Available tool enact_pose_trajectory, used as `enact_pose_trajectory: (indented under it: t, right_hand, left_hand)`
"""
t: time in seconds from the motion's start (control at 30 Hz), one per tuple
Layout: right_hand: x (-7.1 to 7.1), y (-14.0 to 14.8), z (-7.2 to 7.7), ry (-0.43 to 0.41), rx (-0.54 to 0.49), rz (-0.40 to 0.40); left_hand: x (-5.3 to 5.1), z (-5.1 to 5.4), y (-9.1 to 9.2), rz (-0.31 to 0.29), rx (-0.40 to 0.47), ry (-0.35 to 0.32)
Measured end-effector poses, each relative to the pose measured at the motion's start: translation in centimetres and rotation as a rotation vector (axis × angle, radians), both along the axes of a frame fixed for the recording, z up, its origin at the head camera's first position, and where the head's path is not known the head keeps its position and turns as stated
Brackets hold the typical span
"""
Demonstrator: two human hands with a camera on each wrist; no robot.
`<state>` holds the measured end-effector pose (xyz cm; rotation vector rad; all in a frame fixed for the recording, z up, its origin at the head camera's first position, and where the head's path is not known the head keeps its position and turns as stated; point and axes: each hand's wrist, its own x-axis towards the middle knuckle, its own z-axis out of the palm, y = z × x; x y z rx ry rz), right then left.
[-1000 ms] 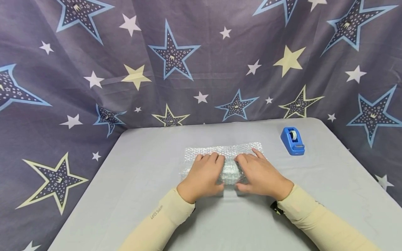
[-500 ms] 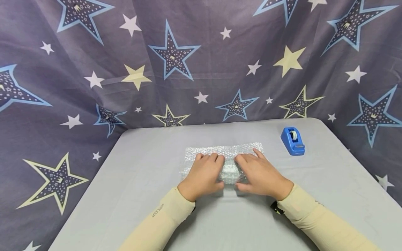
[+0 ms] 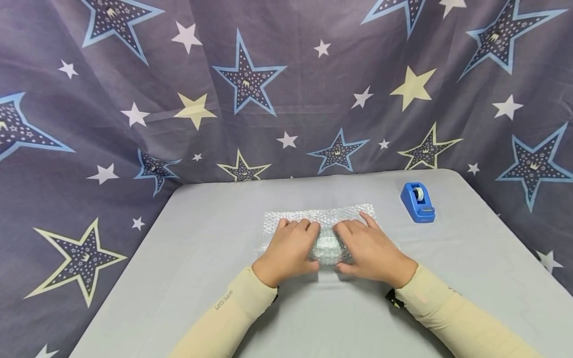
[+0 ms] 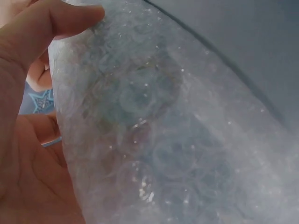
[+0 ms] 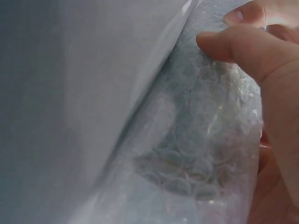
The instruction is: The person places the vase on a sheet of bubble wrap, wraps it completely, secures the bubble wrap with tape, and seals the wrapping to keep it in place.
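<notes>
- Left hand (image 3: pixel 287 252): we see fingers and thumb curled round the left of the bubble-wrap roll (image 3: pixel 328 246).
- Right hand (image 3: pixel 375 251): same grip, on its right.
- Bubble-wrap roll: on the grey-covered table (image 3: pixel 210 228), between both hands (what shows through we cannot identify); flat wrap (image 3: pixel 322 214) beyond.
- Blue tape dispenser (image 3: pixel 418 205): farther right.
- Star-printed curtain (image 3: pixel 295 30): behind.

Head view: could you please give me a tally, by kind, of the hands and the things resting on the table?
Left hand and right hand: 2
Bubble-wrap bundle: 1, anything inside not counted
Tape dispenser: 1
Total: 4
</notes>
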<state>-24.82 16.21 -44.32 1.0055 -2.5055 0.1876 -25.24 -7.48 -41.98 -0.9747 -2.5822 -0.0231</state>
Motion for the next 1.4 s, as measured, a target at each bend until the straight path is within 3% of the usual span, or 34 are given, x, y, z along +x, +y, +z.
enact_pose_trajectory:
  t: [0.43, 0.77, 1.1, 1.4]
  right_hand:
    - [0.8, -0.4, 0.9, -0.036, 0.025, 0.004]
    - [1.5, -0.6, 1.5, -0.044, 0.059, -0.005]
    - [1.7, -0.4, 1.9, -0.022, 0.046, 0.02]
    - [1.7, -0.2, 2.0, 0.025, 0.057, 0.022]
  left_hand:
    - [1.1, 1.0, 0.1, 0.015, -0.051, -0.044]
    - [1.8, 1.8, 0.1, 0.009, -0.069, -0.116]
    - [1.8, 1.9, 0.0, -0.004, -0.06, -0.143]
    - [1.1, 1.4, -0.2, -0.015, -0.027, -0.166]
